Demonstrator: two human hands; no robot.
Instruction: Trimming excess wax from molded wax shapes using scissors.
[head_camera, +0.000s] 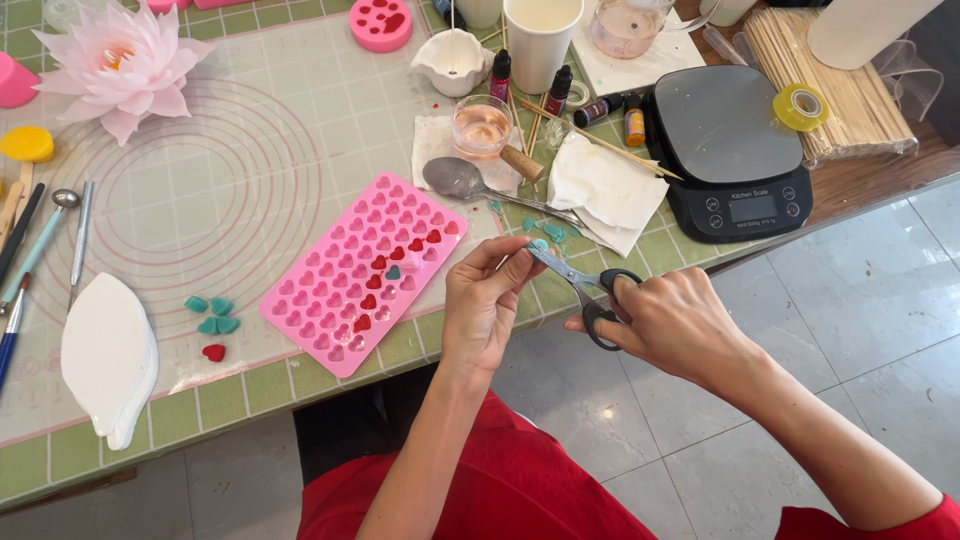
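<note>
Hands trimming a small teal piece with scissors at the edge of a craft surface.

The surface (300, 375) wears a green gridded cutting mat under a translucent ringed mat (200, 190), over a grey tiled floor (850, 320). The pink heart mould (365, 270) is the landmark: mostly empty, a few red and teal hearts in it. Far right of it sits a black kitchen scale (730, 150); left of it lie a white leaf-shaped form (108, 360) and loose teal and red hearts (210, 318); above it, a spoon (460, 180). Just right of the mould, off the surface's edge, the left hand (485, 300) pinches a tiny teal piece (540, 245) between fingertips. The right hand (670, 320) grips black-handled scissors (580, 280), fingers through the loops, blades at the piece.
</note>
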